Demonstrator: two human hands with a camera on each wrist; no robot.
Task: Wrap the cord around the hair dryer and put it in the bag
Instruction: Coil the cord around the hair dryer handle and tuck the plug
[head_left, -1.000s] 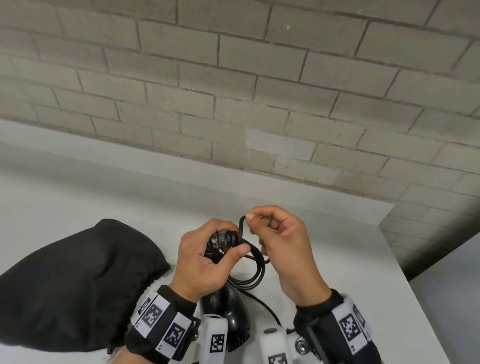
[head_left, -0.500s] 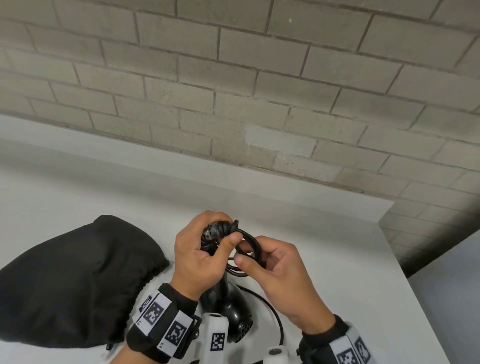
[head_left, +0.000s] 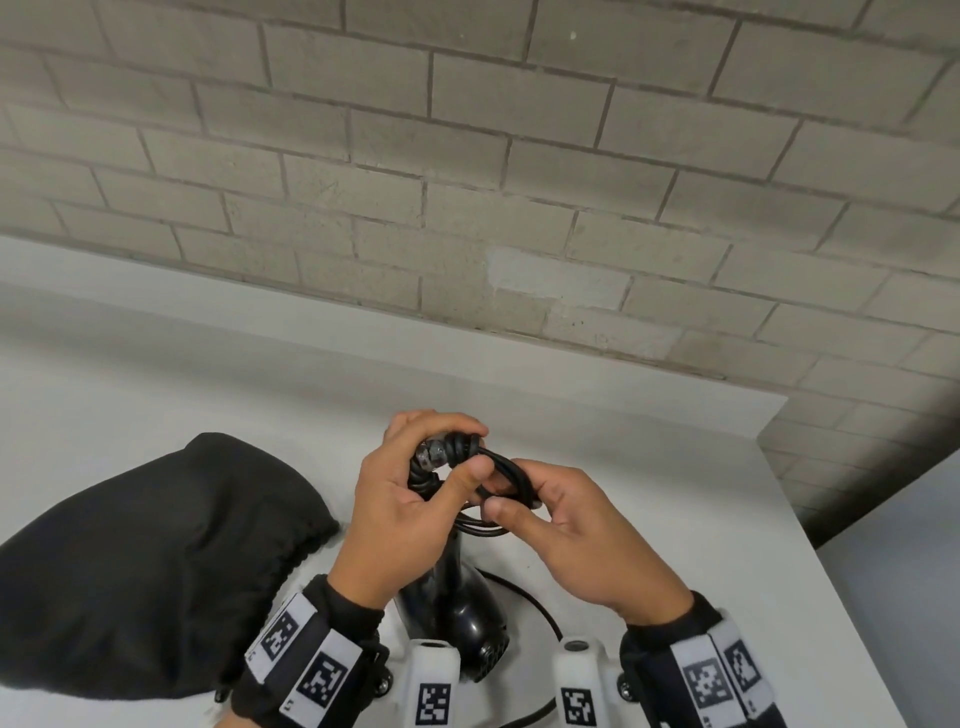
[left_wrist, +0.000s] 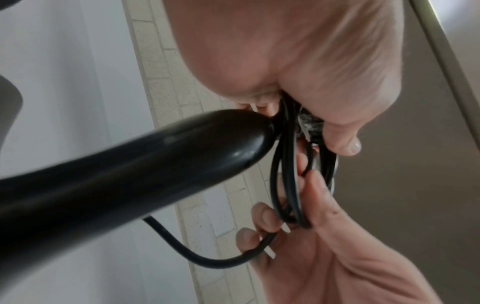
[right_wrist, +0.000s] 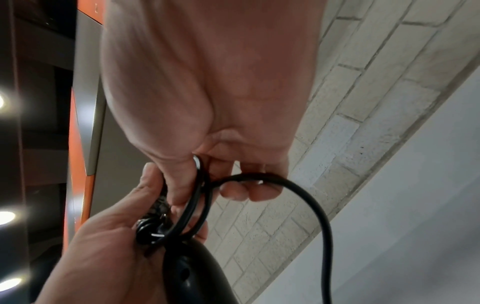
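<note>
A black hair dryer (head_left: 452, 613) stands head-down on the white table, its handle (left_wrist: 135, 164) pointing up. My left hand (head_left: 415, 493) grips the top of the handle, where several turns of black cord (head_left: 457, 447) are wound. My right hand (head_left: 561, 530) pinches a loop of the cord (head_left: 514, 473) just right of the handle. The same loop (right_wrist: 197, 197) runs over my right fingers in the right wrist view. Loose cord (head_left: 540, 613) trails down onto the table behind the dryer. A black cloth bag (head_left: 145, 561) lies to the left, its opening facing the dryer.
The white table (head_left: 675, 519) ends at its right edge near my right wrist, with a drop beyond. A grey brick wall (head_left: 467, 182) rises behind a white ledge at the back.
My right hand has come down from above the handle to its right side, carrying the cord loop round it. The left hand keeps its grip on the handle top.
</note>
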